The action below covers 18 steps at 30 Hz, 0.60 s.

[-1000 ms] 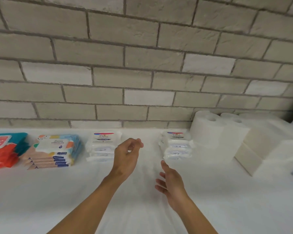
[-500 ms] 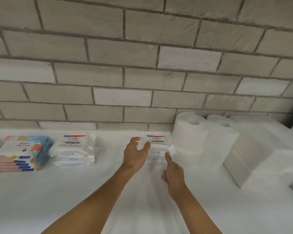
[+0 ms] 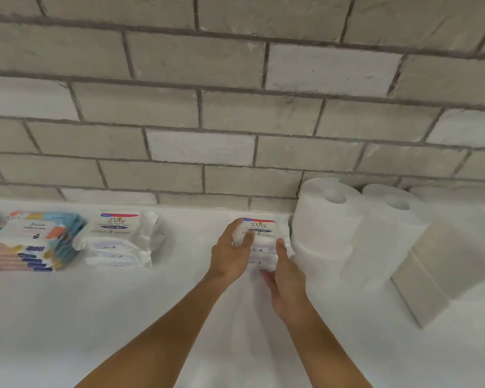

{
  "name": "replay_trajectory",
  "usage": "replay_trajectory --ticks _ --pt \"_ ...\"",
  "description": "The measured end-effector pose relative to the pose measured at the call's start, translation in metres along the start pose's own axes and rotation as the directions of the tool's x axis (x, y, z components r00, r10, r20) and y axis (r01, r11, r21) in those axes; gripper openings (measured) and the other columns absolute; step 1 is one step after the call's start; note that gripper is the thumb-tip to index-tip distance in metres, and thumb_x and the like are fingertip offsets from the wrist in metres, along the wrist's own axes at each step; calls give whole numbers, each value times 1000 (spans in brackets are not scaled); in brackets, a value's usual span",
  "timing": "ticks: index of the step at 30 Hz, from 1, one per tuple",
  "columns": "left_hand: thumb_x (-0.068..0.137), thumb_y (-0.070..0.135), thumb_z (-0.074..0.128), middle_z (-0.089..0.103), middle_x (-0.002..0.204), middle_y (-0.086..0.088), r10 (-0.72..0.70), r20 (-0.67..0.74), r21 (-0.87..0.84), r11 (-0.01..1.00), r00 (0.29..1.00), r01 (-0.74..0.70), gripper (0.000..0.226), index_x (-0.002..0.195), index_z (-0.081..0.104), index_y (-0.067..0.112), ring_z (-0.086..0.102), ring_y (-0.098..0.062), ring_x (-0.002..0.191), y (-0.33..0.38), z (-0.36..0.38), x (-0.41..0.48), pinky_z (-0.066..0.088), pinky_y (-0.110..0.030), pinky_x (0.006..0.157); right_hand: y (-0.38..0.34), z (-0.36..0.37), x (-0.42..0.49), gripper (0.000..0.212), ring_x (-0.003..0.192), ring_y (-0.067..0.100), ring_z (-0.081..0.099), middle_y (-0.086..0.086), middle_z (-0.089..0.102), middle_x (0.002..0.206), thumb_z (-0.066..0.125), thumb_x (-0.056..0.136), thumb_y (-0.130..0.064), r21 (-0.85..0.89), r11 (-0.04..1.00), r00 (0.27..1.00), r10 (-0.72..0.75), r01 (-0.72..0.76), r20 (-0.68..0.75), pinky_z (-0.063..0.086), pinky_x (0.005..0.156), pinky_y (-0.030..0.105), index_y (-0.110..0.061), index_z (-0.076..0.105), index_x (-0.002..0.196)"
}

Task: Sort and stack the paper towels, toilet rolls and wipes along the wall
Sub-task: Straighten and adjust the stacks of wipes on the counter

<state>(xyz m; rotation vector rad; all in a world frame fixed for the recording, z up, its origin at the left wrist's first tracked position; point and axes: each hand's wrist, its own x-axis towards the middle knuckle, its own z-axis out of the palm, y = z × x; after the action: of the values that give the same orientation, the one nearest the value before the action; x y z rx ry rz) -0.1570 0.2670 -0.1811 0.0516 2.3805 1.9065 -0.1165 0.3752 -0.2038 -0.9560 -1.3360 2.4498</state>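
White covers the worktop [image 3: 95, 317], which is backed by a grey brick wall [image 3: 235, 107]. A stack of white wipe packs [image 3: 259, 242] is set near the wall, just left of the toilet rolls [image 3: 328, 219]; "Dove" and "Fresh Red" can be read on its top label. The left hand [image 3: 230, 253] is laid against the stack's left side with fingers curved over the top pack, and the right hand [image 3: 284, 278] is pressed flat against its right front, fingers extended; the stack is held between the two. A second Dove stack [image 3: 121, 239] with the same label is seen further left, well apart from the hands. Beside it, a pile of colourful wipe packs [image 3: 31, 242] is stacked; its script label is too blurred to be read. The toilet rolls are stood upright in two tiers, cores facing up. To their right, white folded paper towel packs [image 3: 445, 261] are leaned against the wall.
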Motion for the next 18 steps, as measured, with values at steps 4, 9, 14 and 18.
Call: replay_trajectory --ticks 4,9,14,18 --pt "96 44 55 63 114 15 13 -7 69 998 1000 -12 36 132 51 40 63 -14 110 -6 -17 2 52 -36 99 5 8 -1 28 86 18 72 8 75 97 68 88 -38 -30 999 997 29 -27 71 56 87 34 -10 70 92" --pt "97 45 52 64 121 13 2 -9 132 991 1000 -1 40 137 47 41 62 -11 109 -12 -48 4 51 -30 99 16 27 -3 34 85 24 72 11 75 90 70 87 -40 -128 991 993 55 -42 102 57 78 33 -6 71 82" --pt "96 48 53 64 125 6 -20 -18 171 985 1000 23 50 143 44 36 63 -15 114 -20 -77 9 51 -36 102 27 51 -8 36 82 24 71 9 72 83 70 87 -40 -196 980 991 65 -42 115 58 85 36 -7 68 73" --pt "96 52 49 64 126 4 -22 -45 267 963 999 33 53 145 41 35 60 -20 119 -20 -94 11 49 -42 103 35 66 -13 39 81 25 70 10 71 81 69 87 -40 -216 975 988 84 -55 130 58 81 33 -4 66 73"
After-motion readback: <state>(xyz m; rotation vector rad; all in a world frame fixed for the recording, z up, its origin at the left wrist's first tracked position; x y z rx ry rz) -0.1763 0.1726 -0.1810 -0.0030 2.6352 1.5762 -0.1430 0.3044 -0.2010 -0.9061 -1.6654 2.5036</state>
